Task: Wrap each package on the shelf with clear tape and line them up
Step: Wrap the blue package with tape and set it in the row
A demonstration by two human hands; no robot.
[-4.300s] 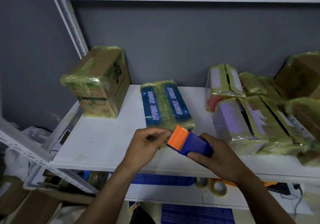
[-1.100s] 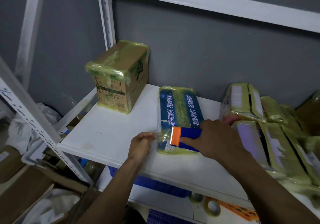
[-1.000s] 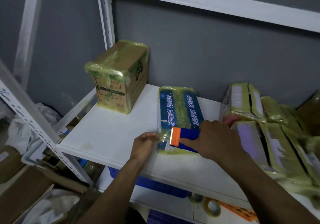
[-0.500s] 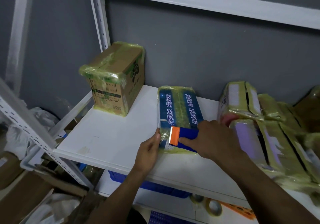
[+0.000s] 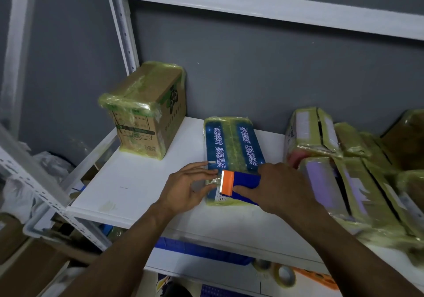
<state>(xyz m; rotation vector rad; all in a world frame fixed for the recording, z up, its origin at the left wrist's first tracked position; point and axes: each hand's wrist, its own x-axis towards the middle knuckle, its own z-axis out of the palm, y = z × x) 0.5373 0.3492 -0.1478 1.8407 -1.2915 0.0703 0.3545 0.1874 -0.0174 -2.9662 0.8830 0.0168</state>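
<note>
**A:** Where is the package that is being taped?

**B:** The blue package [image 5: 231,149] lies flat on the white shelf [image 5: 142,182]. It sits between the cardboard box [image 5: 146,113] on its left and the heap of wrapped packages [image 5: 344,159] on its right, apart from both.

**A:** And the hands?

**B:** The right hand [image 5: 282,188] is curled round the blue-and-orange tape dispenser [image 5: 241,185], which sits on the package's near end. The left hand [image 5: 183,188] grips nothing. Its fingers are spread and fairly straight, with the fingertips pressing the film at the near left corner.

**A:** How will it handle?

**B:** I judge it a light, fairly stiff slab. The wrap looks slick, so it may slide under the dispenser's pull. It is best pinned flat from above or taken by its long edges, not by loose film.
</note>
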